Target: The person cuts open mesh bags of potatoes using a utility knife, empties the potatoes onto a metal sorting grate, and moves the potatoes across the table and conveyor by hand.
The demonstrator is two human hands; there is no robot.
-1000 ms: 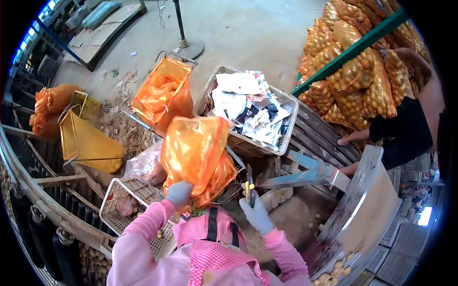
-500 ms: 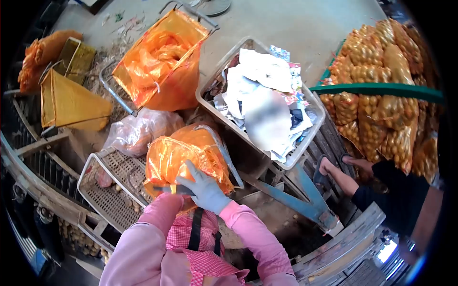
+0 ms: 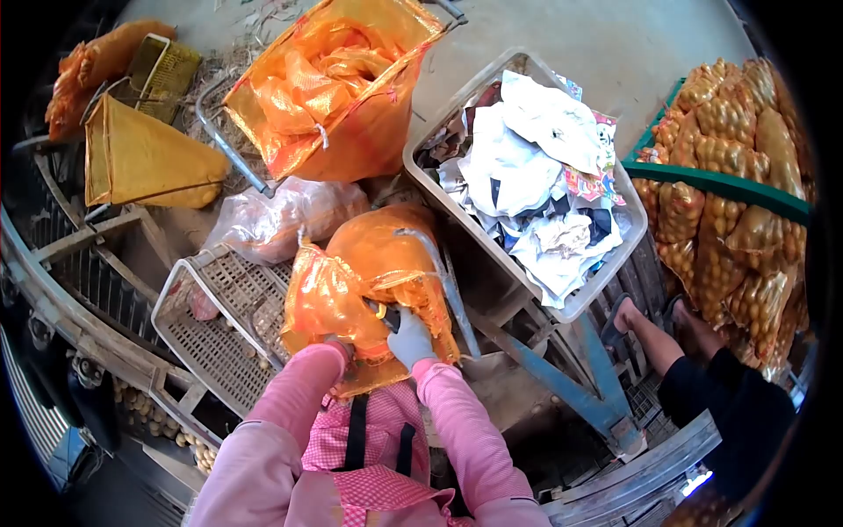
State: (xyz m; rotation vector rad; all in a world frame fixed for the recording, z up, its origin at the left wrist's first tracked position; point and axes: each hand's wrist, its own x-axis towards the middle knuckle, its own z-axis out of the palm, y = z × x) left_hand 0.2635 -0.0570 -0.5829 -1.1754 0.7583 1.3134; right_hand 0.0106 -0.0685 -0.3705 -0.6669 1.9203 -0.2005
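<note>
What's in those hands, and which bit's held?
Gloved right hand: a black-and-yellow tool, gripped part hidden. Gloved left hand: at the shiny orange mesh bag; hold unclear.

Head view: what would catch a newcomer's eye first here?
Probably the glowing orange bag at lower centre, with the left hand and right hand on it. Next, white papers heaped in a crate, right of centre. Then the piled, filled sacks at far right.
</note>
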